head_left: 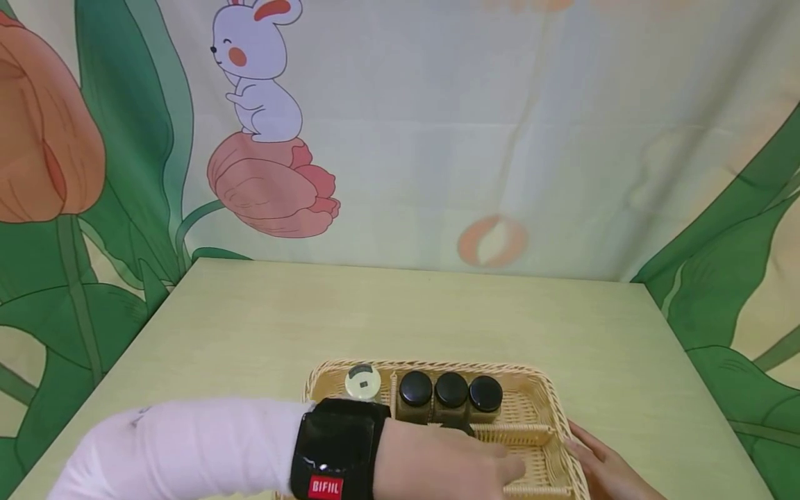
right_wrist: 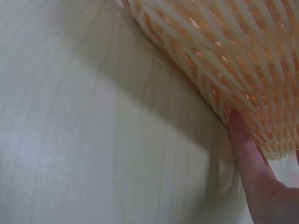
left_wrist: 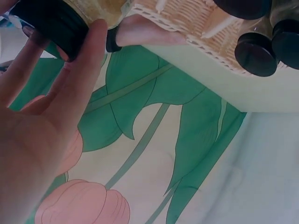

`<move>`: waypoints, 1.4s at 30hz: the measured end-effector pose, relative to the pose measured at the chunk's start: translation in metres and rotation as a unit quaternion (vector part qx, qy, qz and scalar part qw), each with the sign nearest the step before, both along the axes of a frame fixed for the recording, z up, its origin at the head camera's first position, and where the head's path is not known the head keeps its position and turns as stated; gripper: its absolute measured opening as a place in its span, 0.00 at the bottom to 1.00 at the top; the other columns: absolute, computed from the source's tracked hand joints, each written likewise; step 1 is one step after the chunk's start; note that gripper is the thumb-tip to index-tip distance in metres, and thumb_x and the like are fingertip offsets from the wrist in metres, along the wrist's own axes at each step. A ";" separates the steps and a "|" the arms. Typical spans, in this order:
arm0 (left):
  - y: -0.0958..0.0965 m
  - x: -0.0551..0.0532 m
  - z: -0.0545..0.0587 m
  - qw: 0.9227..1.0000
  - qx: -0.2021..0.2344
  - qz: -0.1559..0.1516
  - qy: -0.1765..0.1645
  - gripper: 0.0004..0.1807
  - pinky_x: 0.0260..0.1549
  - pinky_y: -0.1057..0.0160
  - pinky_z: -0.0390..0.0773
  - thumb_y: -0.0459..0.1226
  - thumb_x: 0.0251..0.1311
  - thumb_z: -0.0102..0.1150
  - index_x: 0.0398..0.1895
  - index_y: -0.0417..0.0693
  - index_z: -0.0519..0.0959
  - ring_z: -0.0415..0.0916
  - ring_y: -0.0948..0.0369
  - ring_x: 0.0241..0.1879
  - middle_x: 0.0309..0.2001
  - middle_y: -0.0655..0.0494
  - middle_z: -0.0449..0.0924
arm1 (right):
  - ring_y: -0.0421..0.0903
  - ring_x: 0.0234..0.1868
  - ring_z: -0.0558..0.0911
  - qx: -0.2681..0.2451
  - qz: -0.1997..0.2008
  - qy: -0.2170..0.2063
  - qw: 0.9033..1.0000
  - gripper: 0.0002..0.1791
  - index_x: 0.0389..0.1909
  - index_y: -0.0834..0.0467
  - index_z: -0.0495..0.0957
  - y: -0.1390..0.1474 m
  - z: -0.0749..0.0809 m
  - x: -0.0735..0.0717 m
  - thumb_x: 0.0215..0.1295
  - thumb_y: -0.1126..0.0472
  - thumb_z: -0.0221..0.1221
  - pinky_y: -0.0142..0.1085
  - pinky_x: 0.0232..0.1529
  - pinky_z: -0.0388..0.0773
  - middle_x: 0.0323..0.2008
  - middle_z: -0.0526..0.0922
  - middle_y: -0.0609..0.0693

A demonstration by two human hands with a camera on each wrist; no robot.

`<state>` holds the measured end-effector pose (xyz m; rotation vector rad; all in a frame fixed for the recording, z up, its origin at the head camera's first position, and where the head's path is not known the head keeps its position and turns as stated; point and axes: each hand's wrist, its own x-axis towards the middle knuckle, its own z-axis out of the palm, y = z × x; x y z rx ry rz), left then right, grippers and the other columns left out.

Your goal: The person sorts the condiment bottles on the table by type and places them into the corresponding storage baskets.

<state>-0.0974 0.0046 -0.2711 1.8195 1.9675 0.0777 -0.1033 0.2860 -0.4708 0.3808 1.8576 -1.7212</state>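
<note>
A woven basket point(head_left: 553, 403) with divided compartments sits at the table's near edge in the head view. Over its front compartments reaches my left hand point(head_left: 450, 462); the left wrist view shows its fingers gripping the black lid of a jar point(left_wrist: 100, 11) with pale yellowish contents. That jar is hidden from the head camera. My right hand point(head_left: 603, 462) touches the basket's right outer side, one fairly straight finger point(right_wrist: 245, 147) lying along the weave. Behind my left hand, black-lidded jars point(head_left: 451, 390) stand in a row, and another black lid point(head_left: 459, 426) is partly covered.
A container with a pale lid point(head_left: 362, 383) stands in the basket's back left compartment. The light wooden table point(head_left: 400, 312) extends behind the basket to a printed curtain point(head_left: 400, 160). My left sleeve and black wrist strap point(head_left: 340, 448) cover the basket's front left.
</note>
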 end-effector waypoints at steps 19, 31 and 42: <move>0.004 -0.005 -0.034 0.997 -0.018 0.049 -0.059 0.21 0.30 0.78 0.71 0.49 0.53 0.55 0.47 0.52 0.66 0.66 0.75 0.30 0.34 0.66 0.69 | 0.62 0.45 0.74 -0.006 0.004 0.002 1.000 0.46 0.65 0.59 0.35 -0.001 0.001 0.000 0.59 0.38 0.47 0.55 0.39 0.76 0.60 0.50 0.76; 0.030 -0.026 -0.136 0.998 -0.045 -0.033 -0.009 0.29 0.33 0.76 0.68 0.56 0.46 0.57 0.52 0.64 0.61 0.62 0.78 0.35 0.38 0.71 0.65 | 0.64 0.45 0.74 0.025 -0.022 -0.007 0.999 0.46 0.66 0.58 0.38 -0.005 0.002 0.000 0.57 0.37 0.49 0.54 0.37 0.77 0.61 0.50 0.76; 0.036 -0.036 -0.173 0.996 -0.061 -0.034 -0.060 0.36 0.34 0.78 0.68 0.53 0.49 0.57 0.60 0.59 0.54 0.63 0.78 0.36 0.42 0.69 0.67 | 0.62 0.43 0.75 0.027 -0.021 -0.003 0.999 0.46 0.65 0.59 0.39 -0.004 0.001 0.001 0.57 0.37 0.49 0.53 0.37 0.77 0.60 0.51 0.76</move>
